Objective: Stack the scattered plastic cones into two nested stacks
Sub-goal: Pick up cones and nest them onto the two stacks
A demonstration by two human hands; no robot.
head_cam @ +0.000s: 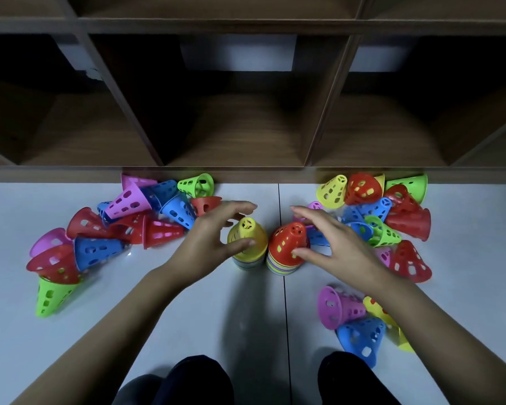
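Observation:
Two nested stacks stand upright side by side on the white floor. A yellow cone tops the left stack and a red cone tops the right stack. My left hand arches over the yellow cone, thumb against its side, fingers spread and apart from it. My right hand hovers over the red cone the same way, thumb touching its side and fingers extended above it. Neither hand holds a cone. Several loose cones lie on their sides in a left pile and a right pile.
A pink cone, a blue cone and a yellow cone lie near my right forearm. A brown cubby shelf runs along the back edge of the floor. My knees are at the bottom.

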